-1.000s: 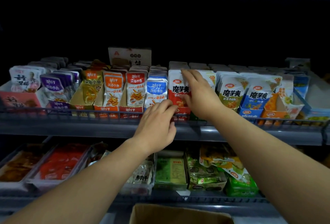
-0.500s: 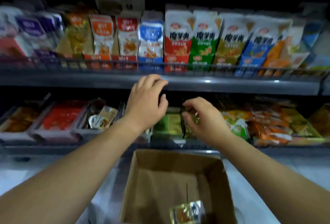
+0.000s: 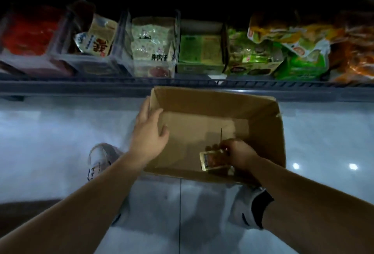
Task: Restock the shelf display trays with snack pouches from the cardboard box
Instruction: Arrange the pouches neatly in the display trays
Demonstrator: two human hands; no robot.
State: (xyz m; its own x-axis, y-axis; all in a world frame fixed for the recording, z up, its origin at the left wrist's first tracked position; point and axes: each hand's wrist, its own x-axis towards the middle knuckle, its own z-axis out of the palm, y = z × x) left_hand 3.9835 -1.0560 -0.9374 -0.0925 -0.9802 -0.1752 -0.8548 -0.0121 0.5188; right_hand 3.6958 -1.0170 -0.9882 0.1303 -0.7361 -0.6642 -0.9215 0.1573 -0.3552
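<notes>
A cardboard box (image 3: 263, 112) sits open on a pale, glossy floor (image 3: 50, 142), just in front of a low shelf (image 3: 81, 85) of trays (image 3: 125, 37) holding snack packs.

The left hand (image 3: 149, 130) lies against the box's left wall near its far-left corner, fingers straight and spread, gripping nothing. The right hand (image 3: 240, 152) is down inside the box by its near-right corner, fingers curled and pinching one edge of a small shiny pouch (image 3: 212, 158). The pouch is low in the box, close to the near wall. In the dim light there may be a second pouch beneath it; this is hard to tell.

The box looks almost empty, so it is light. A push from the left hand could slide it on the smooth floor. The pinch takes only the pouch's edge, so the slick film could slip free as it is lifted. If two pouches cling together, one may drop on the way to a tray.
</notes>
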